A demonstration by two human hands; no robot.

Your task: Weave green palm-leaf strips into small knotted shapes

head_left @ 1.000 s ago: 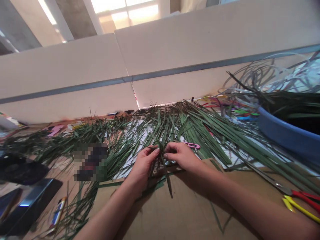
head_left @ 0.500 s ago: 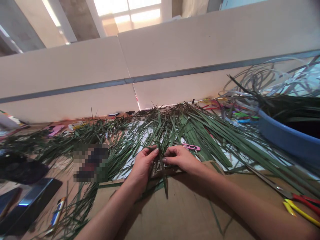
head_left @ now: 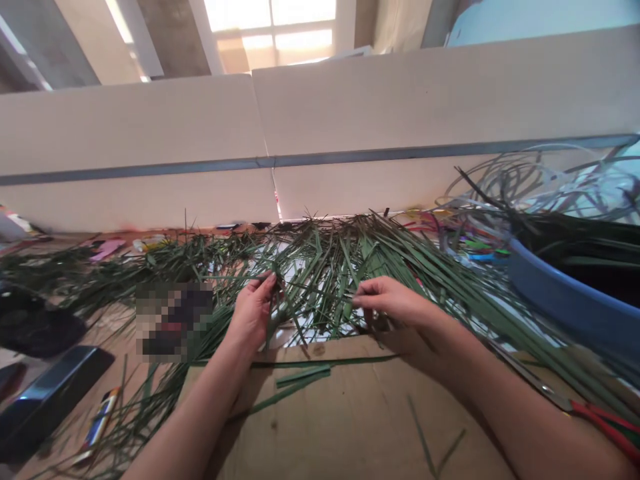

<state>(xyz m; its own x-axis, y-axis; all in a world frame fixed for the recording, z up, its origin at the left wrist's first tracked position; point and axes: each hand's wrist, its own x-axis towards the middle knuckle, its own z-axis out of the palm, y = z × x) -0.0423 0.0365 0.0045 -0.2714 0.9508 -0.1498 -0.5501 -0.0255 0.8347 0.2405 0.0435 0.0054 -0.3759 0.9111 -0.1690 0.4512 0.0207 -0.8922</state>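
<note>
Two hands show in the head view; the left hand (head_left: 256, 308) is closed, thumb against forefinger, on a small bunch of green leaf strips (head_left: 275, 268); the right hand (head_left: 387, 298) is curled beside it, its fingertips drawn together and well apart from the left ones, though I cannot tell whether they pinch a strand. The bunch sits above the leaf pile (head_left: 430, 273), just beyond the far edge of the brown board (head_left: 350, 413); it should handle as very light, thin and springy, likely to split or crease if pulled hard; the gathered part under the left thumb looks the best hold, leaving the tails free. Its tails point mainly down toward the board, one slanting to the right; its long axis is hard to fix, but seems to run from the fingertips toward the wearer.
</note>
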